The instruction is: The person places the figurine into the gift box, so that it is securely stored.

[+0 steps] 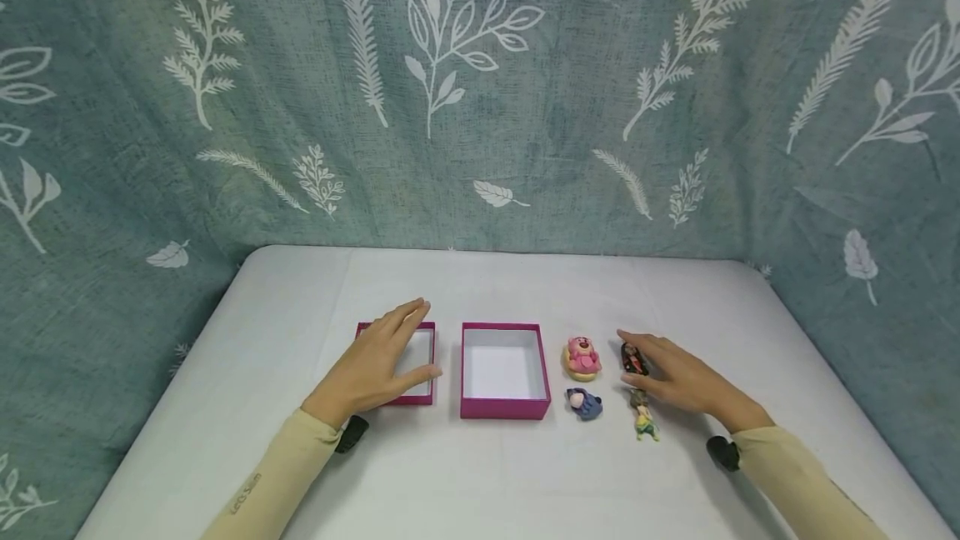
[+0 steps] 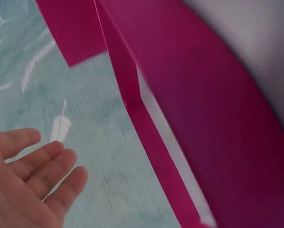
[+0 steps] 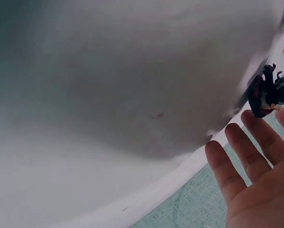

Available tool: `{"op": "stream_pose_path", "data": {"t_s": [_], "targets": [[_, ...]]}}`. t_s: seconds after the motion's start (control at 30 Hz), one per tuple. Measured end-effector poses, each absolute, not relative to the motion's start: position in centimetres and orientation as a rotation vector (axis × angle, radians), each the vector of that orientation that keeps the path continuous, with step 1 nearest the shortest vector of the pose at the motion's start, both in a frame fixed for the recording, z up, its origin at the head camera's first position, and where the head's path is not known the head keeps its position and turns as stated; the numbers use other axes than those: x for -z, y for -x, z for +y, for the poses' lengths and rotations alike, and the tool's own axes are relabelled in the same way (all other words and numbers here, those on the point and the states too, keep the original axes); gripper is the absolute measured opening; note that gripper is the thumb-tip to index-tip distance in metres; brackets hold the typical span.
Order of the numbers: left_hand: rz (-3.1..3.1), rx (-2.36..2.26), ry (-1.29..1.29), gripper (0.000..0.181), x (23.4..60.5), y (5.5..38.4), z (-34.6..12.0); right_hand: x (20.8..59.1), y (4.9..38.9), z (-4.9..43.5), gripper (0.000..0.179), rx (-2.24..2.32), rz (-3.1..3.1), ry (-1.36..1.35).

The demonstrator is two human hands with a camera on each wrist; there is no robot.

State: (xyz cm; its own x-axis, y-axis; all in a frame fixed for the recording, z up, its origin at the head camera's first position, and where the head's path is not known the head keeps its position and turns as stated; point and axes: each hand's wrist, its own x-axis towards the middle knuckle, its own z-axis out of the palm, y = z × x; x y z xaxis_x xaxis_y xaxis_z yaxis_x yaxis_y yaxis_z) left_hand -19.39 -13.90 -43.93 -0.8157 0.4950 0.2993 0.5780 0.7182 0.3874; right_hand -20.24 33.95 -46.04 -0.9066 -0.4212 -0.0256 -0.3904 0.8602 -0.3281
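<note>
My left hand [image 1: 371,365] hovers with fingers extended over a shallow magenta box [image 1: 432,365] with a white inside, hiding much of it. The left wrist view shows that hand [image 2: 33,185] holding nothing beside magenta box walls [image 2: 180,95]. To the right, a second magenta box [image 1: 504,409] stands with its white inside facing up. My right hand [image 1: 682,373], fingers loosely stretched, is close to a small black-and-red figurine [image 1: 633,359] and partly covers it. In the right wrist view the dark figurine [image 3: 263,97] appears just beyond the fingertips; whether they touch is unclear.
A pink bear figurine [image 1: 582,359] on a yellow base and a blue figurine [image 1: 585,404] lie right of the second box. A yellow-and-green figurine [image 1: 644,419] lies below the dark one. The white table [image 1: 495,473] meets a leaf-patterned green curtain [image 1: 555,165] behind.
</note>
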Motion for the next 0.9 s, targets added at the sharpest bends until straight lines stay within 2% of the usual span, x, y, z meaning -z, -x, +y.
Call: {"op": "stream_pose_path", "data": {"t_s": [0.3,0.73,0.9], "targets": [[-2.756,0.686,0.999,0.099,44.8,19.3,-11.4,46.1,20.3,33.5,0.065,0.476,2.962,0.688],[-2.788,0.643,1.046,0.109,46.3,19.1,-10.3,46.0,20.7,33.6,0.075,0.514,2.936,0.650],[-2.793,0.627,1.042,0.111,46.4,18.9,-10.3,45.8,20.7,34.2,0.073,0.586,2.898,0.686]]}}
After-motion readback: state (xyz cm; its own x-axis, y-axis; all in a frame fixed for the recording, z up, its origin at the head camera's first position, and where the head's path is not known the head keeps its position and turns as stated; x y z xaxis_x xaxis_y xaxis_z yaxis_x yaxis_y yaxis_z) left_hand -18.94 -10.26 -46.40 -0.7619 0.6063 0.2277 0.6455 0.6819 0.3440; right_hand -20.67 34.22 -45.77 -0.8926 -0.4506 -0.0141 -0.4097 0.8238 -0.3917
